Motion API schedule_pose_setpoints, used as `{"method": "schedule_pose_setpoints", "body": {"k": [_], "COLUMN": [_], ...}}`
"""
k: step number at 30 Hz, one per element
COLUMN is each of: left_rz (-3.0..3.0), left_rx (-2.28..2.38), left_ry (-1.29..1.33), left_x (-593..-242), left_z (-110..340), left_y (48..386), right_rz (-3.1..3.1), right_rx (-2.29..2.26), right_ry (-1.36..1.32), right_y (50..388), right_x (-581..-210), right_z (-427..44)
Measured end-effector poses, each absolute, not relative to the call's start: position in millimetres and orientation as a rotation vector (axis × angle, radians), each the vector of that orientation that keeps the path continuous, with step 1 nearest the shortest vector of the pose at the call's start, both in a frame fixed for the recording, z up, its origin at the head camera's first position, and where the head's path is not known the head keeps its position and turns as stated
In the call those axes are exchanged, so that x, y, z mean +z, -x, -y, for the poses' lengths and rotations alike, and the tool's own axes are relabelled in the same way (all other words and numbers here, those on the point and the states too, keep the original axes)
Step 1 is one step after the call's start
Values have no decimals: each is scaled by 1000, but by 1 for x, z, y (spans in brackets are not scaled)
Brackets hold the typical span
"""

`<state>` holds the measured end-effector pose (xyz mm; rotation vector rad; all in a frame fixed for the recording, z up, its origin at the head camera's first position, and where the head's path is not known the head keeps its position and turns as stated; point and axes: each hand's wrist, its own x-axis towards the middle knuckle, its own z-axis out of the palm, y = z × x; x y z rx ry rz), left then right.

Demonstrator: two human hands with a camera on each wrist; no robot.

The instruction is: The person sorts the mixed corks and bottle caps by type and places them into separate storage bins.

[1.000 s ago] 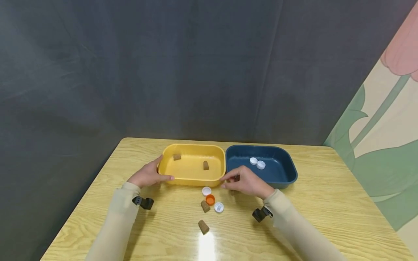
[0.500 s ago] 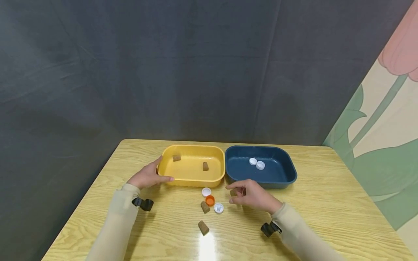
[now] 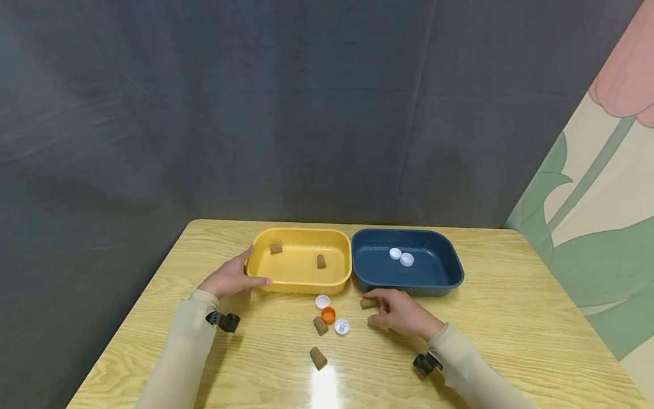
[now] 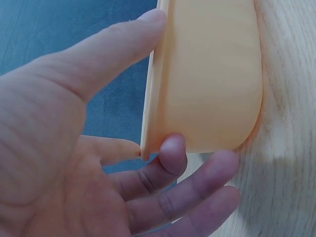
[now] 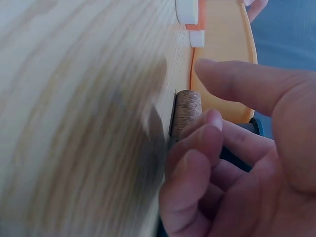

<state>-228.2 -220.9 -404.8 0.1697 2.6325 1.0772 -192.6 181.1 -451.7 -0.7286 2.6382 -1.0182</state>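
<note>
My left hand (image 3: 230,278) holds the left end of a yellow tray (image 3: 301,287), thumb on the front rim. In the left wrist view, the other fingers (image 4: 197,187) meet the tray's end near its rim. My right hand (image 3: 406,317) is low over the table with thumb and forefinger apart around a cork (image 3: 367,304). The right wrist view has this cork (image 5: 187,108) on its side, its far part behind the fingers. Two more corks (image 3: 320,325) (image 3: 318,358) lie on the table. Two white bottle caps (image 3: 322,301) (image 3: 342,326) and an orange cap (image 3: 328,315) lie beside them.
A dark blue tray (image 3: 439,291) stands against the yellow tray's right side, with two white caps (image 3: 401,257) inside. The yellow tray contains two corks (image 3: 276,249) (image 3: 321,262). A dark curtain (image 3: 306,113) hangs behind the wooden table (image 3: 511,318).
My right hand has drawn back from the yellow tray's front right corner toward me and slightly right, and the cork by it now shows more. The left hand stays on the tray.
</note>
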Motion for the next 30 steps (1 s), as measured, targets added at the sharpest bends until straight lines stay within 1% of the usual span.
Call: {"method": "schedule_pose_setpoints", "body": {"k": [8,16,30], "left_rz": [-2625,-2615,-2603], "left_rx": [1097,1095,1120], "left_ry": [-180,-160,-148], "left_x": [-405,-404,-404], "left_z": [221,221,221], "left_y": [227,228,227], "right_rz": [-2634,-2662,-2635], "right_rx": [-1052,-1059,-1140], "right_ry": [728,665,671], "right_y": [193,193,191], "right_x": [-454,-457,-457], "right_z": [-184,-186,-184]}}
